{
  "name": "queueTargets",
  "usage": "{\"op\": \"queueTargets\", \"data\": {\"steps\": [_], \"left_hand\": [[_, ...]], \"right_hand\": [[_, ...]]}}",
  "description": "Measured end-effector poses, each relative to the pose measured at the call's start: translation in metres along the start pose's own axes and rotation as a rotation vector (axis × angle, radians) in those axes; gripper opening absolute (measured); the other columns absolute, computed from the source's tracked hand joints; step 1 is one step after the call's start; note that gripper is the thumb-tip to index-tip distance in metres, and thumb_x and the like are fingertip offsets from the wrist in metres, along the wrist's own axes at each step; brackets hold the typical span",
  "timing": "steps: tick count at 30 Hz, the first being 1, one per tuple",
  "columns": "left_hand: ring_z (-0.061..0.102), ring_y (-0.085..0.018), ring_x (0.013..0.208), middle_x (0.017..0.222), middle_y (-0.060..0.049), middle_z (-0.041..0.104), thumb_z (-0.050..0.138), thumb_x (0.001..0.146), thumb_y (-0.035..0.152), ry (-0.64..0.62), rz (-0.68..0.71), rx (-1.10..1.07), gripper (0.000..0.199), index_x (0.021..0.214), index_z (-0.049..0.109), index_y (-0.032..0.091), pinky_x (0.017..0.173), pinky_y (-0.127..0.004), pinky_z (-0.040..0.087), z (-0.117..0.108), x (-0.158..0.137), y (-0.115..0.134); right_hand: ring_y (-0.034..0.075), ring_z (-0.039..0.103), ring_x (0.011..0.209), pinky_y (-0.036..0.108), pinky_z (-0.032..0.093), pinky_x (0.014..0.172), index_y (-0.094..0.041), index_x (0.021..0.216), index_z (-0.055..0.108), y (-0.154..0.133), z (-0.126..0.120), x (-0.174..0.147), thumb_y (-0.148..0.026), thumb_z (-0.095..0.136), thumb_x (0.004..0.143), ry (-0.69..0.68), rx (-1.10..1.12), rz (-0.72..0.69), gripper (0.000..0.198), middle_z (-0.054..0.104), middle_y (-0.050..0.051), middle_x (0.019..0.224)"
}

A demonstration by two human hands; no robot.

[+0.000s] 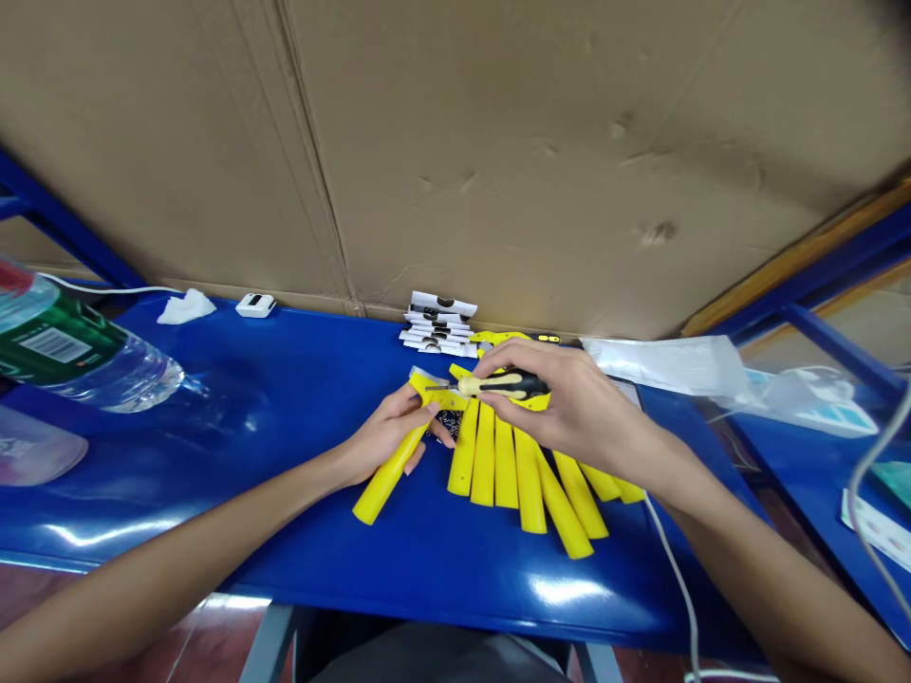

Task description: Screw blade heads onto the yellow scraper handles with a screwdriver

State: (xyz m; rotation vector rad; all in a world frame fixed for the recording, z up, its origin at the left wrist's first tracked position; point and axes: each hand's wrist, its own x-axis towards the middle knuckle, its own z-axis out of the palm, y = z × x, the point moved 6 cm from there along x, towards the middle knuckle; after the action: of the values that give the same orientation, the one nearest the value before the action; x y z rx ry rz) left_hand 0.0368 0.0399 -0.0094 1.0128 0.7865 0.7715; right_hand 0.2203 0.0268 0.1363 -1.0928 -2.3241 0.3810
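Note:
My left hand is wrapped round a yellow plastic handle piece, its long grip slanting down to the left. In my right hand is a screwdriver with a black and cream handle, held level. Its metal shaft points left and meets the upper part of the yellow piece. Several more yellow handle pieces lie fanned out on the blue table under and beside my right hand. Partly hidden behind my left fingers is a black patch with small light shapes, perhaps screws.
Folded white paper labels stand by the cardboard wall. A water bottle, tissue and small white device are on the left. A plastic bag lies right; a white cable hangs over the front edge.

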Motion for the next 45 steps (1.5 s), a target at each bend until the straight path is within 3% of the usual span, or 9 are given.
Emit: {"op": "queueTargets", "data": {"steps": [3, 7, 10, 13, 32, 45], "left_hand": [[0.077, -0.02, 0.07, 0.095, -0.008, 0.075, 0.076, 0.102, 0.042, -0.022, -0.007, 0.003, 0.047, 0.137, 0.058, 0.019, 0.039, -0.02, 0.043, 0.002, -0.001, 0.003], [0.075, -0.02, 0.066, 0.09, -0.008, 0.075, 0.075, 0.102, 0.043, -0.032, -0.031, 0.0, 0.046, 0.135, 0.056, 0.018, 0.038, -0.021, 0.041, 0.004, -0.002, 0.004], [0.078, -0.022, 0.074, 0.093, -0.008, 0.075, 0.076, 0.101, 0.043, -0.028, -0.025, -0.011, 0.044, 0.132, 0.057, 0.018, 0.038, -0.02, 0.042, 0.004, -0.002, 0.004], [0.078, -0.022, 0.073, 0.092, -0.008, 0.075, 0.076, 0.102, 0.043, -0.043, -0.02, -0.015, 0.043, 0.132, 0.058, 0.018, 0.039, -0.02, 0.043, 0.004, -0.002, 0.003], [0.079, -0.021, 0.081, 0.115, -0.014, 0.075, 0.078, 0.099, 0.04, -0.04, 0.007, -0.008, 0.041, 0.129, 0.062, 0.017, 0.04, -0.019, 0.045, 0.005, -0.001, 0.002], [0.079, -0.023, 0.077, 0.099, -0.01, 0.076, 0.075, 0.101, 0.043, -0.036, -0.017, -0.019, 0.045, 0.133, 0.055, 0.017, 0.039, -0.021, 0.045, 0.002, 0.0, -0.002]], "right_hand": [[0.03, 0.08, 0.1, 0.042, 0.062, 0.089, -0.023, 0.118, 0.073, 0.003, -0.001, 0.0, -0.043, 0.069, 0.106, 0.033, -0.028, 0.058, 0.023, 0.083, 0.011, 0.116], [0.026, 0.078, 0.077, 0.037, 0.059, 0.075, -0.021, 0.103, 0.076, 0.01, -0.002, 0.0, -0.047, 0.066, 0.108, 0.033, -0.071, 0.142, 0.028, 0.083, 0.009, 0.096], [0.027, 0.08, 0.09, 0.038, 0.06, 0.083, -0.023, 0.11, 0.074, 0.006, -0.003, 0.0, -0.042, 0.069, 0.106, 0.013, -0.031, 0.068, 0.021, 0.084, 0.009, 0.106], [0.031, 0.079, 0.106, 0.043, 0.061, 0.093, -0.024, 0.118, 0.071, 0.004, -0.005, 0.0, -0.047, 0.072, 0.104, 0.055, -0.036, 0.023, 0.027, 0.082, 0.011, 0.118], [0.032, 0.074, 0.113, 0.048, 0.062, 0.098, -0.026, 0.128, 0.066, 0.0, -0.007, -0.002, -0.041, 0.062, 0.109, 0.127, 0.004, -0.009, 0.024, 0.075, 0.013, 0.124], [0.034, 0.072, 0.12, 0.049, 0.062, 0.099, -0.024, 0.141, 0.057, 0.001, -0.001, -0.005, -0.046, 0.057, 0.112, 0.056, -0.104, 0.013, 0.036, 0.068, 0.016, 0.136]]}}
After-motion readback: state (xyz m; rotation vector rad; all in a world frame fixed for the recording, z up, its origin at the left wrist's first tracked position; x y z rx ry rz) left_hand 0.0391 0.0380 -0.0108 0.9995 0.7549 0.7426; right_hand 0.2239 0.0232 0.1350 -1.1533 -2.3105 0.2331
